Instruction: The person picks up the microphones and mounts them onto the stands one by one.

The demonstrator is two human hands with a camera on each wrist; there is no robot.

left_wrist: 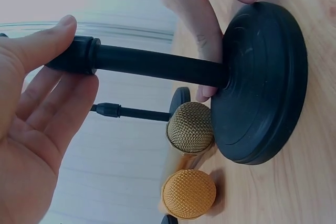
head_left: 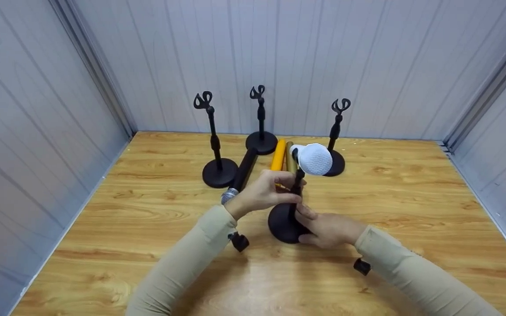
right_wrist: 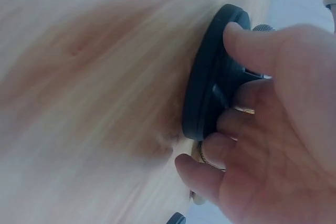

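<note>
My left hand [head_left: 264, 191] pinches the collar of a black desktop microphone stand [head_left: 284, 224] between thumb and fingers. Its bare lower pole shows in the left wrist view, running down to a round base. In the clip on top lies a white microphone [head_left: 316, 159], its mesh head toward me. Low on the same stand, my right hand [head_left: 330, 228] grips the round base. The right wrist view shows the thumb [right_wrist: 244, 48] on the base's rim and the fingers curled in by the pole.
Behind stand three more black stands, with bare clips: left [head_left: 219, 172], middle [head_left: 262, 142] and right [head_left: 335, 164]. A black microphone [head_left: 245, 169] with a silver head lies left of my left hand. An orange microphone [head_left: 279, 156] and a gold one [left_wrist: 190, 128] lie behind the held stand.
</note>
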